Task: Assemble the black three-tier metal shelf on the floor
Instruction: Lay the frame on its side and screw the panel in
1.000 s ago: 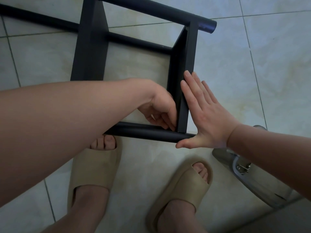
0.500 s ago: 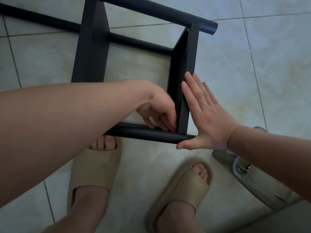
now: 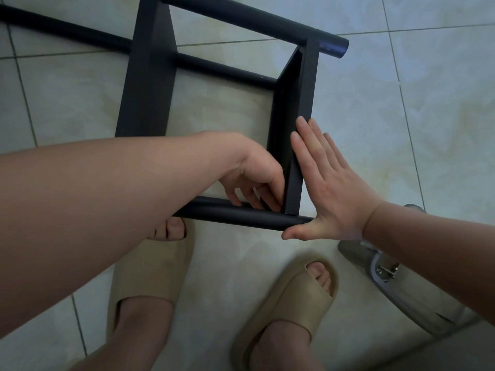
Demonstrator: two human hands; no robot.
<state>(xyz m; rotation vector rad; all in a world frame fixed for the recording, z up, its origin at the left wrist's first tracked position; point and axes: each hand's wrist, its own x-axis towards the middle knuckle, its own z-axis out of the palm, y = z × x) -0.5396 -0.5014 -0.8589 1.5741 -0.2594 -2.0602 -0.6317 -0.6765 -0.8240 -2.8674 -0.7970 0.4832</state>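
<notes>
The black metal shelf lies on its side on the tiled floor. Two flat shelf panels (image 3: 147,89) (image 3: 297,103) span between round black poles (image 3: 241,215) (image 3: 254,20). My left hand (image 3: 254,178) reaches inside the frame, its fingers curled into the inner corner where the right panel meets the near pole. Whatever the fingertips hold is hidden. My right hand (image 3: 329,188) lies flat with straight fingers against the outer face of that right panel, and its thumb rests by the end of the near pole.
My feet in beige slippers (image 3: 150,277) (image 3: 289,303) stand just below the near pole. A shiny metal object (image 3: 388,277) lies on the floor at the lower right under my right forearm. A third black pole (image 3: 53,28) runs off to the upper left.
My left fingers have shifted slightly at the inner corner. The right hand and the shelf have stayed in place.
</notes>
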